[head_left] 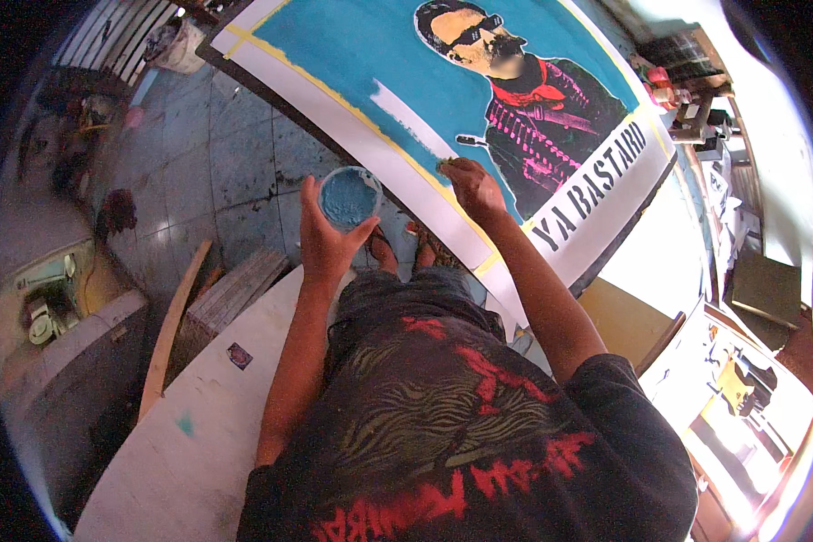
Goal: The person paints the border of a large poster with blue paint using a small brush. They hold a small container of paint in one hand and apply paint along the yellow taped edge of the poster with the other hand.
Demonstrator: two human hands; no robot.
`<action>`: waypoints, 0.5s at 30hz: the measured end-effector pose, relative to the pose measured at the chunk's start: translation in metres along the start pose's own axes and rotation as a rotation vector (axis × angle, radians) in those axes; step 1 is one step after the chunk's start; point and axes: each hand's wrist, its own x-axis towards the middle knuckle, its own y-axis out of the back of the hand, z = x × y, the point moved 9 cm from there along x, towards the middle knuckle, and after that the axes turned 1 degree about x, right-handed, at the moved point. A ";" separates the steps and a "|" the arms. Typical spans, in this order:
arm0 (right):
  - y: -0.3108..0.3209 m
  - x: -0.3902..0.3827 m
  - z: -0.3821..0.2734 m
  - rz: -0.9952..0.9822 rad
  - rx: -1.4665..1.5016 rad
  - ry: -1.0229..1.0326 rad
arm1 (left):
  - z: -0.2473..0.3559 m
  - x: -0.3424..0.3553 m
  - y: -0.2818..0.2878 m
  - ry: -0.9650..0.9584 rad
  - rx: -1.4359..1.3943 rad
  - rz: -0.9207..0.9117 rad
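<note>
My left hand is wrapped around a round, clear plastic tub of blue paint, whose open top faces up. Pinched in the fingers of my right hand is a small dark green tool, mostly hidden by the fingers. Its tip is at the painting, close to the lower border and an unpainted white streak. Yellow masking tape edges the blue background. The picture shows a figure in sunglasses, a red scarf and a dark jacket, with black stencilled lettering beneath.
Behind the tub lies a grey tiled floor with dark stains. A white board and wooden planks are at my left. Low on the right rests another print. A bucket stands at the far left.
</note>
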 end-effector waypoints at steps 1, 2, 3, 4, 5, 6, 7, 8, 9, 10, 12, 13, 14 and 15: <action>-0.008 -0.006 0.005 -0.080 -0.009 -0.042 | 0.000 -0.006 -0.002 0.013 0.001 0.010; -0.018 -0.014 0.011 -0.160 -0.018 -0.083 | -0.001 -0.013 -0.003 0.026 0.002 0.020; -0.026 -0.019 0.015 -0.237 -0.026 -0.124 | 0.003 -0.018 -0.003 0.026 0.013 0.025; -0.022 -0.023 0.015 -0.212 0.013 -0.094 | 0.007 -0.023 -0.002 0.026 0.024 0.030; -0.015 -0.027 0.017 -0.164 0.015 -0.090 | 0.011 -0.028 -0.002 0.026 0.036 0.035; -0.005 -0.030 0.011 -0.117 0.020 -0.082 | 0.010 -0.034 -0.001 0.051 0.022 0.047; 0.003 -0.032 0.008 -0.071 0.026 -0.076 | 0.009 -0.040 0.000 0.076 0.009 0.059; -0.008 -0.036 0.016 -0.112 0.043 -0.096 | 0.007 -0.045 0.001 0.100 -0.005 0.070; -0.016 -0.039 0.023 -0.149 0.053 -0.120 | 0.010 -0.047 0.000 0.100 0.009 0.065; -0.022 -0.042 0.029 -0.186 0.064 -0.144 | 0.012 -0.049 -0.001 0.100 0.023 0.059; -0.008 -0.037 0.017 -0.099 0.082 -0.082 | 0.010 -0.053 -0.001 0.113 0.043 0.069; 0.002 -0.036 0.008 -0.056 0.090 -0.055 | 0.008 -0.057 -0.003 0.123 0.042 0.078; -0.009 -0.036 0.012 -0.129 0.045 -0.058 | 0.005 -0.062 -0.004 0.133 0.042 0.087; -0.018 -0.029 0.018 -0.198 -0.003 -0.062 | 0.007 -0.062 -0.004 0.136 0.037 0.087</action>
